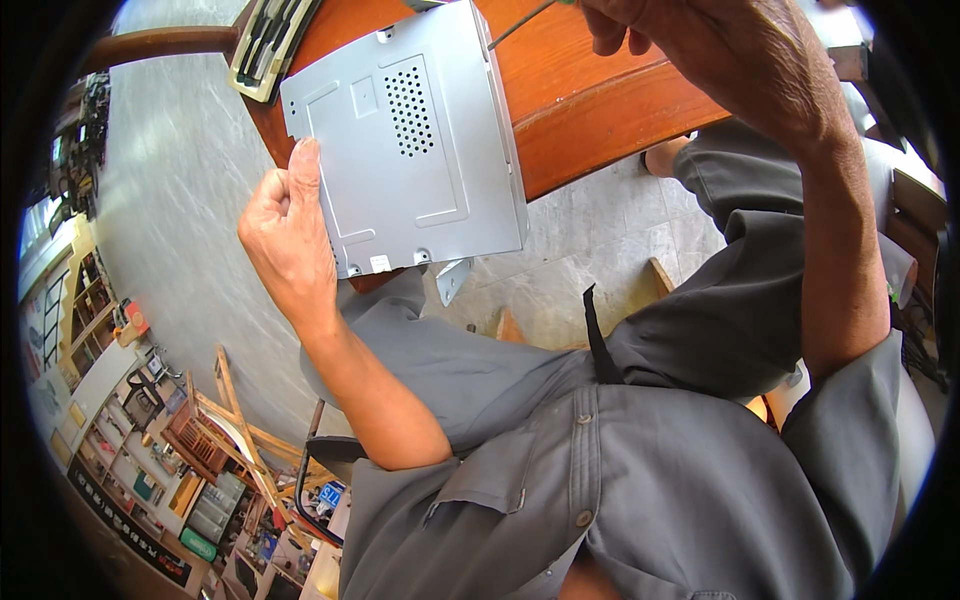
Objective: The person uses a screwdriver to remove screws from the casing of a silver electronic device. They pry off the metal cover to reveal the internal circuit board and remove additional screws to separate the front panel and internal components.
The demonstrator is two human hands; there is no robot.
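A silver-grey sheet-metal device case (370, 190) rests partly on the reddish wooden table and juts past its near edge. Its broad face has a patch of round holes and pressed outlines, and a small bent bracket (455, 280) sticks out below. My left hand (290, 220) grips the case's left edge, thumb on the broad face. At the top, my right hand (690, 50) is closed round a screwdriver (522, 24), whose thin shaft slants down to the case's right side. The screwdriver's handle is mostly out of view, and where its tip sits is hidden.
The wooden table (590, 120) fills the top centre, with a pale tray holding dark long parts (270, 45) at its left corner. A wooden bar (160, 45) reaches in from the left. Crowded shelves (140, 440) and a wooden frame (245, 430) stand lower left.
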